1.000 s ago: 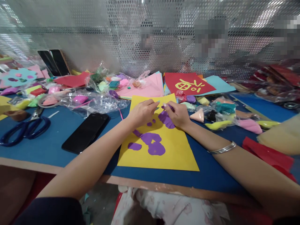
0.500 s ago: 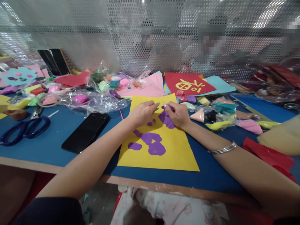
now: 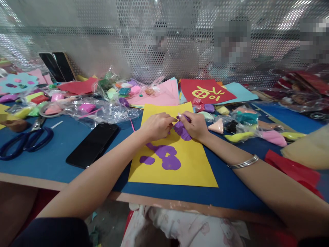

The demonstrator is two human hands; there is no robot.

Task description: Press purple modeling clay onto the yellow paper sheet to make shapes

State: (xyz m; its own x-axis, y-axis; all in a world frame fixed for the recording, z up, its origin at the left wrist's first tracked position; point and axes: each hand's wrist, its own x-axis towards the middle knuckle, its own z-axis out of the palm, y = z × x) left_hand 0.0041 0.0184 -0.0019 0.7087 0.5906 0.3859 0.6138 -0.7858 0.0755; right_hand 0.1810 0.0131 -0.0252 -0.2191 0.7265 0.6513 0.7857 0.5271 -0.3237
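A yellow sheet of paper (image 3: 192, 171) lies before me, with flattened purple clay pieces (image 3: 171, 162) stuck on its lower left half. My right hand (image 3: 194, 126) is closed, thumb and fingers pinching a lump of purple clay (image 3: 182, 130) over the sheet's upper right. That lump has a crinkled, uneven edge and partly hides behind the fingers. Close beside it, my left hand (image 3: 159, 125) is closed too, its fingertips pressed together near the clay's left edge. What sits between the left fingertips is too small to make out.
A black phone (image 3: 92, 145) and blue-handled scissors (image 3: 28, 140) lie to the left. Bagged coloured clay (image 3: 246, 118) spreads on the right. Behind are pink paper (image 3: 164, 94) and a red sheet with yellow lettering (image 3: 205, 90), before a perforated metal panel (image 3: 180, 44).
My left hand has shifted slightly right, its fingertips now close to the purple clay. It covers small purple spots that showed before. My right hand stays nearly in place.
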